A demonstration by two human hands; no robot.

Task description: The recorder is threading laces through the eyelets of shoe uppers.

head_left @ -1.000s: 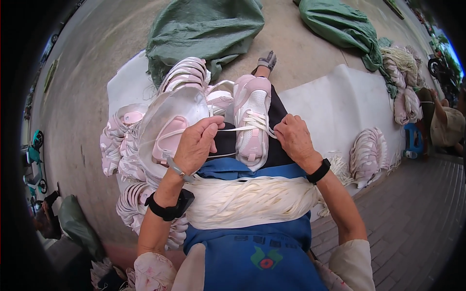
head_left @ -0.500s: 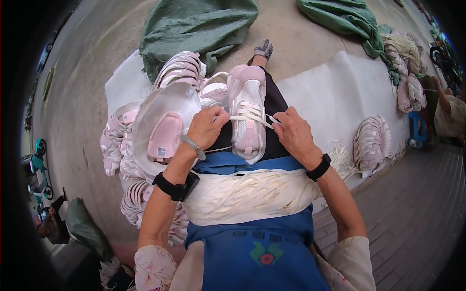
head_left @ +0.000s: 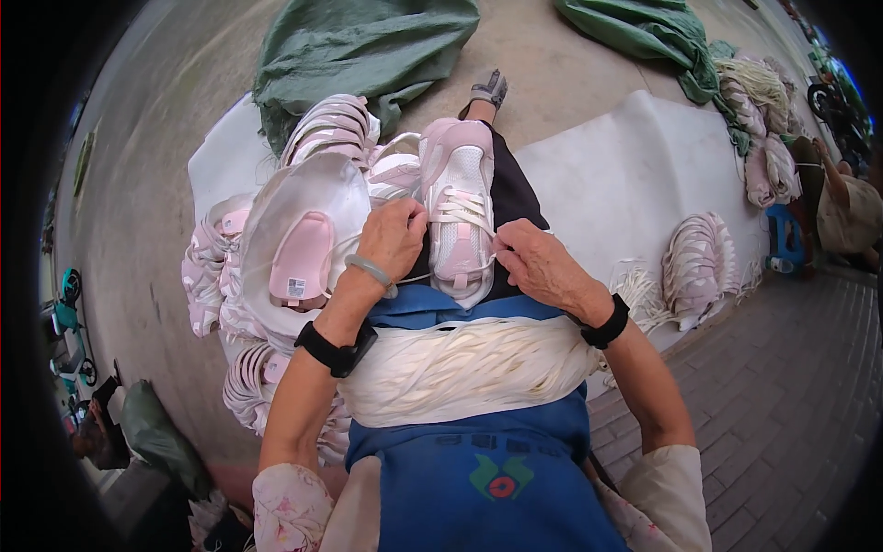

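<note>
A pink and white shoe upper [head_left: 463, 156] lies lengthwise over my lap, with white shoelace [head_left: 463, 208] crossing its front in several rows. On its left edge, my left hand [head_left: 394, 237] is closed in a pinch; a lace strand appears to run into the fingers. My right hand [head_left: 544, 265] pinches the lace at the upper's right edge, fingertips close against it. Across my lap lies a thick bundle of loose white laces [head_left: 460, 373]. Beside my left hand, a clear plastic bowl-shaped holder [head_left: 345, 189] has a pink insole-like piece [head_left: 303, 258] in it.
Stacked pink and white uppers [head_left: 331, 129] stand beyond the bowl, with more to its left. Another stack [head_left: 701, 267] rests on a white sheet [head_left: 607, 166] at right. Green sacks [head_left: 368, 55] lie ahead. A person [head_left: 851, 202] sits far right near a blue stool [head_left: 785, 235].
My right hand has moved left and slightly down, closer to the upper. The lace stretched out toward it is drawn in against the upper's edge. My left hand shifts slightly.
</note>
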